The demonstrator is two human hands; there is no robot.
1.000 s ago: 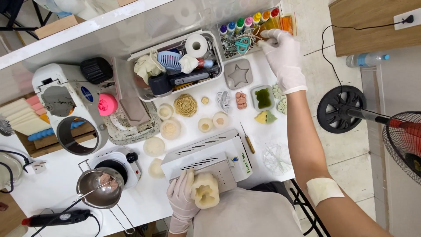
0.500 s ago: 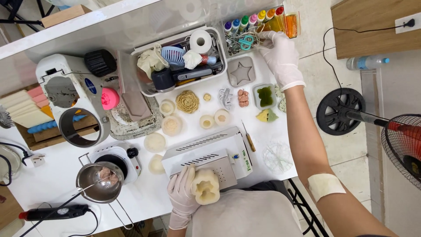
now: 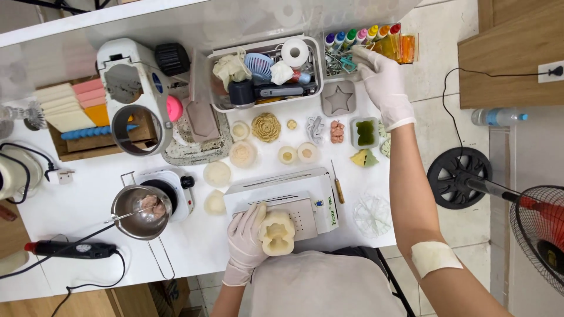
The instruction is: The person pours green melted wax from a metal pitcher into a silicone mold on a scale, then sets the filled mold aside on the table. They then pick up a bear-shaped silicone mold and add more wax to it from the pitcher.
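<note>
My left hand (image 3: 244, 240), in a white glove, grips a cream silicone mould (image 3: 277, 233) with its hollow side up. The mould rests on the front of a white scale-like machine (image 3: 296, 191) at the table's near edge. My gloved right hand (image 3: 382, 82) reaches to the far right of the table, its fingertips in a wire basket (image 3: 338, 63) beside a row of small dye bottles (image 3: 358, 36) with coloured caps. Whether those fingers hold a bottle is hidden.
A white bin (image 3: 314, 70) of tools and tape stands at the back. Small cream wax shapes (image 3: 266, 127), a grey star mould (image 3: 339, 100) and a green-filled mould (image 3: 365, 132) lie mid-table. A steel pot (image 3: 141, 211) sits by a hotplate at left. A fan (image 3: 540, 235) stands on the floor right.
My right hand has slid a little left and down from the bottle caps into the wire basket. My left hand has kept its hold on the mould.
</note>
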